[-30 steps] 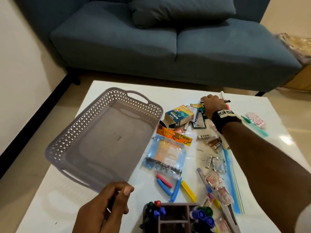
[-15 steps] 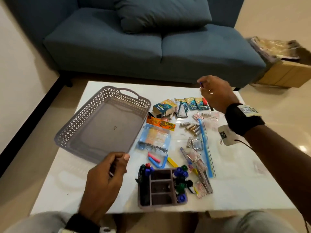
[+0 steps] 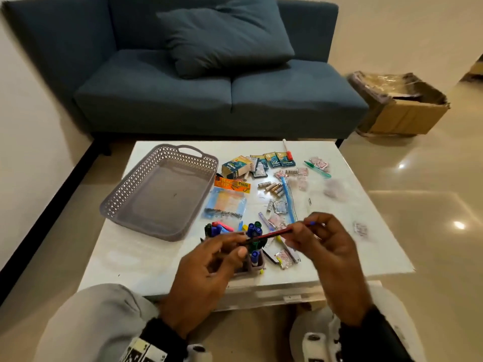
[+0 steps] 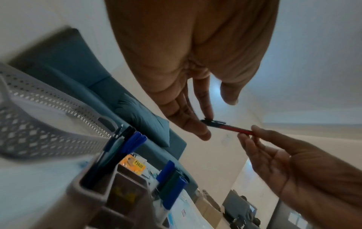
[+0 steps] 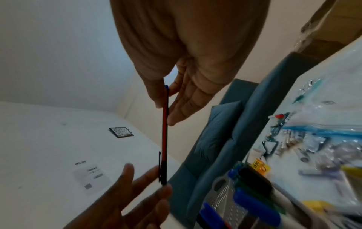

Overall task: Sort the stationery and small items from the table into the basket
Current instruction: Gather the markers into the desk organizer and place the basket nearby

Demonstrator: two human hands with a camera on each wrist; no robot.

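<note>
A red pen point(image 3: 274, 233) point(image 4: 229, 126) point(image 5: 164, 136) with a black cap hangs level over the grey marker organizer point(image 3: 257, 265) point(image 4: 88, 193) at the table's front edge. My right hand point(image 3: 311, 226) point(image 5: 164, 108) pinches its blue-tipped end between thumb and fingers. My left hand point(image 3: 235, 244) point(image 4: 205, 128) meets the black cap end with fairly straight fingertips, thumb apart. The grey lattice basket point(image 3: 122, 194) point(image 4: 39, 124) point(image 5: 225, 199) stands empty on the table's left half. Packets point(image 3: 230, 202), a small box point(image 3: 236, 167), batteries point(image 3: 271, 188) and sachets point(image 3: 277, 159) lie right of it.
A green pen point(image 3: 317, 169) and a white pen with a red cap point(image 3: 287, 150) lie at the table's far right. A blue sofa point(image 3: 209, 100) stands behind the table, a cardboard box point(image 3: 400, 105) on the floor to the right. My knees sit below the table's front edge.
My right hand has come back from the table's far side with the red pen. My left hand has left the basket's near edge and met the pen over the organizer. The view pulled back.
</note>
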